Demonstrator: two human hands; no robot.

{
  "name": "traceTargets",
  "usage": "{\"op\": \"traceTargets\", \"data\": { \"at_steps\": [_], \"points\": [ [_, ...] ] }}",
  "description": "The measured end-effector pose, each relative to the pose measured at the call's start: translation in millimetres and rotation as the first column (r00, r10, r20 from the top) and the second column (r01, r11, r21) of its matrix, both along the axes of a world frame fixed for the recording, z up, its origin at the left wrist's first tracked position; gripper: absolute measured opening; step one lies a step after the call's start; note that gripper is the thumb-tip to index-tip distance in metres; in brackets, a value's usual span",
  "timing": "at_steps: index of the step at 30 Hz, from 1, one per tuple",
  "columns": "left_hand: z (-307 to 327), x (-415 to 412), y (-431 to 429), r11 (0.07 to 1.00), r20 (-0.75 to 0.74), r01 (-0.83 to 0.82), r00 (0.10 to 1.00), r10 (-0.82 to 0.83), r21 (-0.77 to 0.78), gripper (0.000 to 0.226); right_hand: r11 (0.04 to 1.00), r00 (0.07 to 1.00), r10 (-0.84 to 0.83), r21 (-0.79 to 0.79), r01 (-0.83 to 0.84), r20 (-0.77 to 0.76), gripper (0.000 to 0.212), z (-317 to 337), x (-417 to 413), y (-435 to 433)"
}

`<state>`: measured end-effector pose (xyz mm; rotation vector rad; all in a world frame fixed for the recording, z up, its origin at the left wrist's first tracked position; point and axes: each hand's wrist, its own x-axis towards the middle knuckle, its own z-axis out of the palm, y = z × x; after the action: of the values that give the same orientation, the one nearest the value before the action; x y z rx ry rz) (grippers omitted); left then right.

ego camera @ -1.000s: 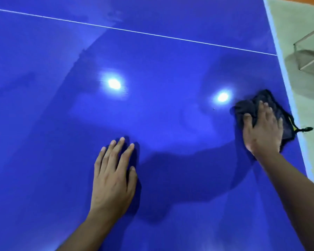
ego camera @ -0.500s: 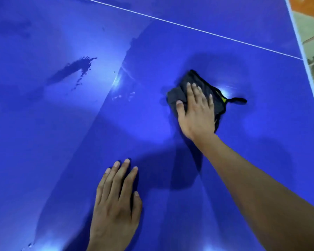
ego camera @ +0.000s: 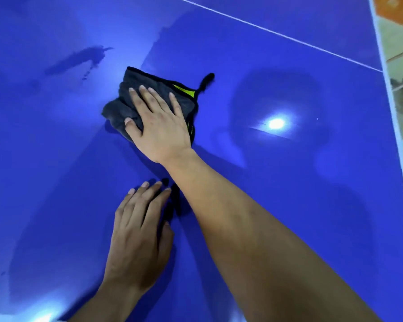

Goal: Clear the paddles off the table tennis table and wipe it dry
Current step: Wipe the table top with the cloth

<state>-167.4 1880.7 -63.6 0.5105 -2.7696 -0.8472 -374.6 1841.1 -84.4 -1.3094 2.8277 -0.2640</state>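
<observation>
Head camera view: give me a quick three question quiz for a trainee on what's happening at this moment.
1. True or false: the right hand presses a dark cloth against the blue table with straight fingers.
2. Multiple choice: the wet smear lies (A) left of the cloth and farther away, (B) right of the cloth by the white edge line, (C) between the cloth and the person.
3. Fill in: the left hand lies ___ on the table, holding nothing.
Key: 1 true; 2 A; 3 flat.
</observation>
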Motion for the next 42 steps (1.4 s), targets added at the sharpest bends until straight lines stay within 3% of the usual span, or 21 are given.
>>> {"op": "traceTargets", "data": {
  "at_steps": [5,11,13,17,21,24,28,33,37,42],
  "points": [
    [-7.0,-3.5,63.9,0.99,0.034,0.128,0.991,-0.126,-0.066,0.052,0.997,0.997,-0.082,-0.011,0.082,-0.005,0.064,0.0,-17.4,93.0],
    [-5.2,-31.1,164.3,0.993,0.092,0.049,0.995,-0.04,-0.103,0.053,0.961,0.962,-0.273,-0.04,0.274,0.013,0.065,2.5,-62.3,241.3],
    [-10.8,-34.8,181.8,0.985,0.096,0.054,0.995,-0.039,-0.163,0.053,0.916,0.917,-0.397,-0.048,0.398,0.04,0.065,2.4,-79.3,304.1],
    [-21.7,-35.9,184.8,0.973,0.076,0.056,0.996,-0.04,-0.225,0.054,0.742,0.742,-0.668,-0.019,0.67,0.059,0.066,2.1,-107.3,437.8],
    [-16.0,-40.3,194.3,0.97,0.083,0.031,0.997,-0.011,-0.243,0.053,0.639,0.638,-0.767,-0.012,0.769,0.064,0.067,2.5,-106.9,527.9],
    [-17.2,-38.6,196.9,0.962,0.069,0.032,0.998,-0.013,-0.271,0.053,0.597,0.597,-0.8,-0.013,0.802,0.068,0.07,-2.3,-102.9,542.4],
    [-17.2,-37.2,196.4,0.959,0.095,0.036,0.995,-0.01,-0.282,0.053,0.612,0.61,-0.79,0.013,0.791,0.055,0.068,-1.3,-106.0,540.3],
    [-6.0,-40.8,189.8,0.998,0.091,0.029,0.996,-0.025,-0.052,0.052,0.616,0.616,-0.784,-0.037,0.787,0.078,0.067,-1.4,-100.4,535.3],
    [-1.6,-24.7,165.7,0.993,0.085,0.102,0.991,-0.106,0.055,0.053,0.686,0.686,-0.726,-0.029,0.727,0.041,0.068,-4.6,-69.5,480.7],
    [-1.7,27.3,110.9,0.985,0.078,0.172,0.982,-0.171,-0.009,0.052,0.767,0.767,-0.641,-0.019,0.641,0.016,0.069,-2.7,-29.7,393.0]
  ]
}}
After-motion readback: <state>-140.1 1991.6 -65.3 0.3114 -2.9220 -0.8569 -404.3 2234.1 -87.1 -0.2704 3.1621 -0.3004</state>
